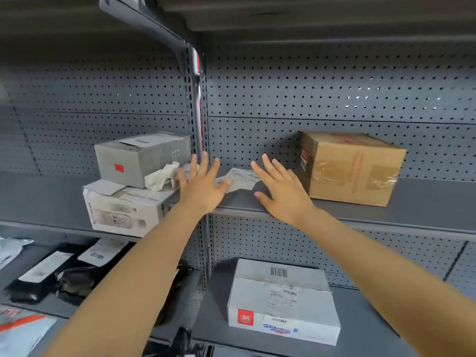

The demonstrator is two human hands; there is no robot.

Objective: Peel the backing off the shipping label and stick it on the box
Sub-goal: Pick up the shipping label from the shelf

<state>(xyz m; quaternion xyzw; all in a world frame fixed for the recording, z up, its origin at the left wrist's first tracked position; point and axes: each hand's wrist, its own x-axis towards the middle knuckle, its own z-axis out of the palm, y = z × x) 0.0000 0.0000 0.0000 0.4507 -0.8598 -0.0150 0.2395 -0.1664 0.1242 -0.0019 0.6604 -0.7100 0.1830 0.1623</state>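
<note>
A white shipping label [240,179] lies flat on the grey middle shelf [425,199], partly hidden between my two hands. My left hand [202,188] hovers over its left end, fingers spread, holding nothing. My right hand [280,191] is just to the label's right, also spread and empty. A brown cardboard box [353,168] with clear tape stands on the same shelf, right of my right hand.
Left of the shelf upright [197,104], a grey box [141,158] sits on a white box [123,210] with crumpled white paper [161,177]. A white labelled box [283,300] rests on the lower shelf. Dark and white parcel bags [51,274] lie at lower left.
</note>
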